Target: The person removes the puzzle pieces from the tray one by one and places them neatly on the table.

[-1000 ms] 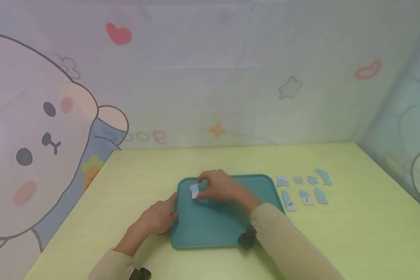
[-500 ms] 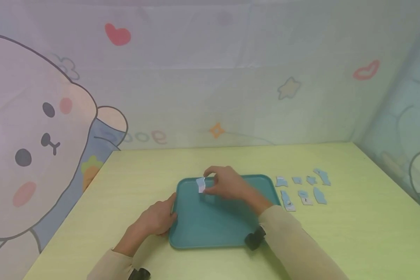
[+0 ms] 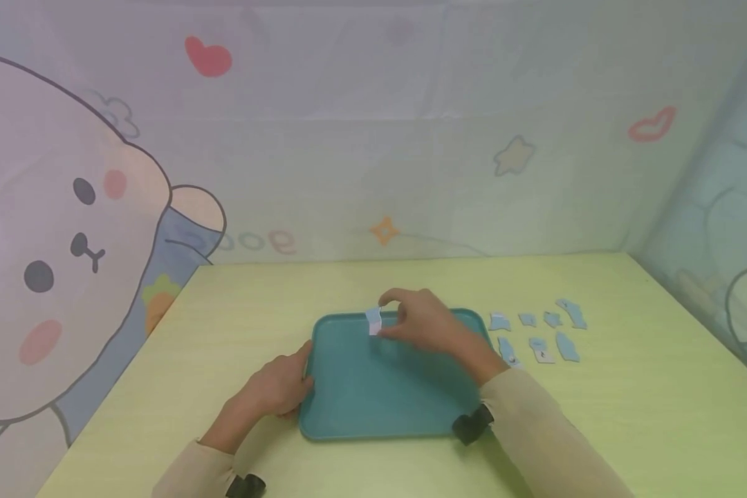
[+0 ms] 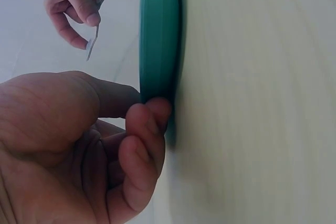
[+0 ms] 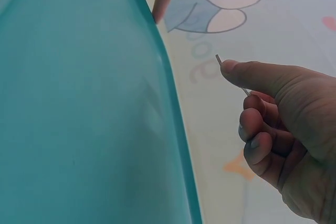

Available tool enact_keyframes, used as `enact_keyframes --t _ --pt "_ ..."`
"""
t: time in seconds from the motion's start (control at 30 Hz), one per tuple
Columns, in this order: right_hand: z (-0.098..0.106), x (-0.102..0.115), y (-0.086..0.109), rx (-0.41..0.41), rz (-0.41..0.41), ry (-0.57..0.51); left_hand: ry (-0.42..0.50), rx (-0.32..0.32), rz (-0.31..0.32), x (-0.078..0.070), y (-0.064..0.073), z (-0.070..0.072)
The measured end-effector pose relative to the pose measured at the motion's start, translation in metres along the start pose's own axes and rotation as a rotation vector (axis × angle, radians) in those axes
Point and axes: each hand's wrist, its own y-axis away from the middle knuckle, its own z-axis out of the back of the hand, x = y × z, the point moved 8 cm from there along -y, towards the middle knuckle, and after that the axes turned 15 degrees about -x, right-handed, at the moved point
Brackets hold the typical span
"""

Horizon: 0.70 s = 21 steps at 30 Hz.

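Note:
A teal tray (image 3: 386,398) lies on the table in the head view. My left hand (image 3: 279,387) grips its left edge; in the left wrist view the thumb and curled fingers (image 4: 142,153) meet at the tray's rim (image 4: 160,30). Above the tray's far side, my right hand (image 3: 425,321) pinches a small puzzle piece (image 3: 374,321), pale blue on top and pinkish white below. The right wrist view shows this piece (image 5: 218,60) nearly edge-on between thumb and fingers, raised clear of the tray. Nothing lies on the visible part of the tray.
Right of the tray, several light-blue puzzle pieces (image 3: 541,350) lie apart in two rough rows on the yellow table (image 3: 647,408). The right forearm (image 3: 548,432) crosses the tray's right corner. Behind stands a printed backdrop (image 3: 361,159) with a cartoon bear.
My right hand has moved right and a little away with the puzzle piece, lifting it off the tray's far-left area. The left hand stays at the tray's edge.

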Motion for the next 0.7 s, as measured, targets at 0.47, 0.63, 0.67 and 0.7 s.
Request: enact_keyframes --t 0.47,0.63,0.67,0.7 --pt "0.018 -0.015 0.016 0.006 -0.043 -0.004 0.005 -0.002 -0.023 0.0 -0.001 0.0" --pt "0.023 -0.018 0.019 -0.008 -0.032 -0.001 0.0 0.001 -0.022 0.0 -0.001 0.0" --pt "0.025 -0.019 0.02 -0.014 -0.029 0.001 -0.001 0.002 -0.021 0.0 -0.001 0.0" --pt "0.026 -0.019 0.02 -0.021 -0.026 0.002 -0.001 0.003 -0.019 0.0 -0.001 0.0"
